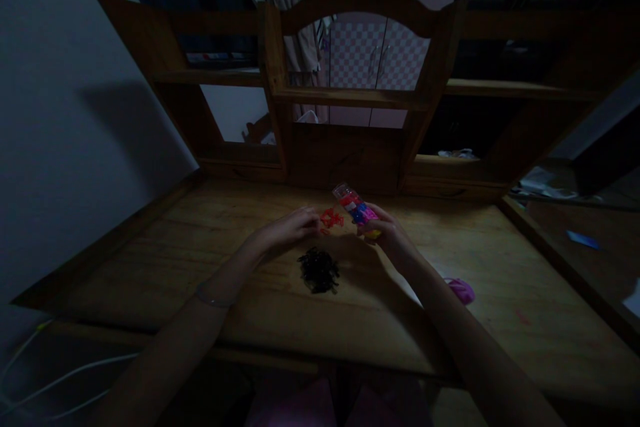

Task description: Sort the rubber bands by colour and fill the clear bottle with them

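Note:
My right hand (387, 230) is wrapped round a clear jar (356, 205), which is tilted with its clear end toward the upper left. Bands of small red, blue, pink and yellow pieces show inside it. Just left of the jar, a loose heap of small red loop-shaped pieces (331, 218) lies on the desk. My left hand (299, 223) is at the left side of that heap, fingers drawn together; whatever may be between the fingertips is hidden. Closer to me, below both hands, sits a pile of small black pieces (319, 270), too dark to make out singly.
The wooden desk (240, 213) has a shelf unit (350, 100) along its back. A pink object (461, 290) lies beyond my right forearm. Farther right is a small blue card-like item (583, 239). White cables (75, 373) hang at the lower left.

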Demonstrator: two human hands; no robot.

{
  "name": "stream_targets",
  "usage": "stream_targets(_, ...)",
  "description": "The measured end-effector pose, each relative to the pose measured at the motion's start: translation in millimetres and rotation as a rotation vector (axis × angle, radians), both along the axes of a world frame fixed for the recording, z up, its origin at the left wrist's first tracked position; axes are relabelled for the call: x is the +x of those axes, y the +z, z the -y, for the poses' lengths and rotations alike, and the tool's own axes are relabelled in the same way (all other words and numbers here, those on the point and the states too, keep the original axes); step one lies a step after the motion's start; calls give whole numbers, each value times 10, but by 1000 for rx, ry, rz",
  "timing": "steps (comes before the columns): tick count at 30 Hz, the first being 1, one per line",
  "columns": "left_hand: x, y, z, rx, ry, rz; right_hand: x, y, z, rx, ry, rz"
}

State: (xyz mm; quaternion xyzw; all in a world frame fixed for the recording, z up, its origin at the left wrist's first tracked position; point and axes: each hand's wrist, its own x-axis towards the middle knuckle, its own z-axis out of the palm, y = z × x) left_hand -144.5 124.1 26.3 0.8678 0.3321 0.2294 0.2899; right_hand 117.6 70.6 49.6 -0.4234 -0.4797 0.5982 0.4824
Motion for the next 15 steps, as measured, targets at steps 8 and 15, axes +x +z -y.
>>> stream_targets(8,125,145,145,-138,71,180,7,-29,-48,-18,-3,7)
stream_targets(15,118,213,67,-270,-208,-5,-14,64,32,10,12,27)
